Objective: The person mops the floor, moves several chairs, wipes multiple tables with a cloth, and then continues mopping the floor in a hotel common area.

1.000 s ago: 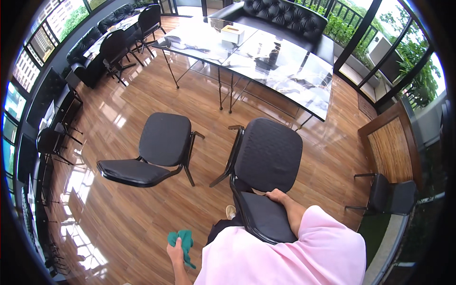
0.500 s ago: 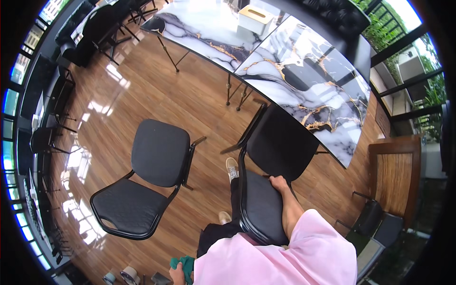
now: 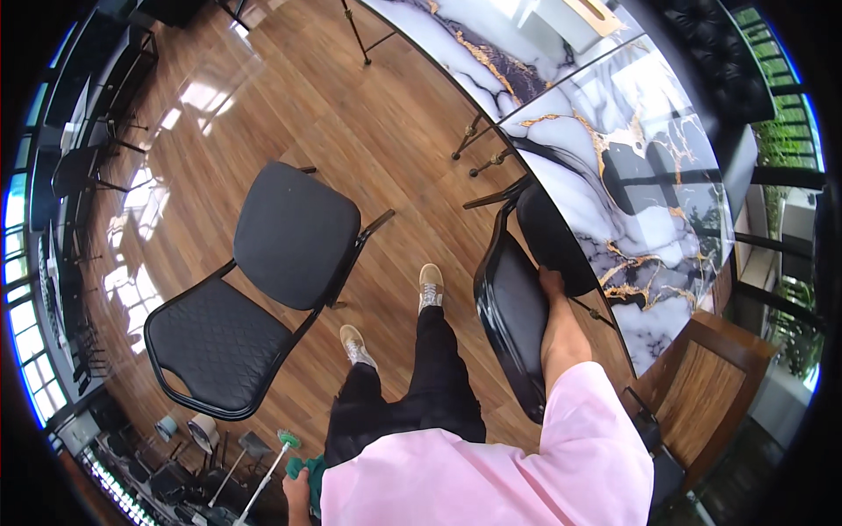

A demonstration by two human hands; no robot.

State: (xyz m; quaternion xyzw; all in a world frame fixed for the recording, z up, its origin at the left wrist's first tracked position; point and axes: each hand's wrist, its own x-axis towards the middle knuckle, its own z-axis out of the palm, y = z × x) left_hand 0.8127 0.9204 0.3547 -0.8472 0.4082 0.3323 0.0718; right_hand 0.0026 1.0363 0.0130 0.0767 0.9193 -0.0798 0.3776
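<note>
- Chair [image 3: 517, 307], black, padded, is standing on the person's right, just beside the desk [image 3: 631, 167]; its seat is sitting partly under the desk's edge.
- Right hand [image 3: 551, 282] is grasping this chair where backrest and seat are meeting; fingers are mostly hiding from view.
- Left hand [image 3: 297, 487] is clutching a bunched green cloth [image 3: 313, 470] low in view, well apart from the chair on the right.
- Second chair [image 3: 296, 237], also black, is standing on the left, well apart from the desk; its quilted backrest is showing a slot near the top.
- Desk is showing glossy white, black and gold marbling; thin dark legs are supporting it.
- Tissue box [image 3: 586, 19], white with a wood-look lid, is sitting on the desk at the upper edge of view.
- Beige shoes [image 3: 431, 286] are resting on the brown plank floor [image 3: 281, 105] between the chairs.
- Pole [image 3: 263, 480] with green head is showing just beside the left hand; cannot tell if touching.
- Tufted black sofa [image 3: 710, 61] is standing beyond the desk.
- Brown wooden panel [image 3: 706, 386] is standing near the desk's closest corner.
</note>
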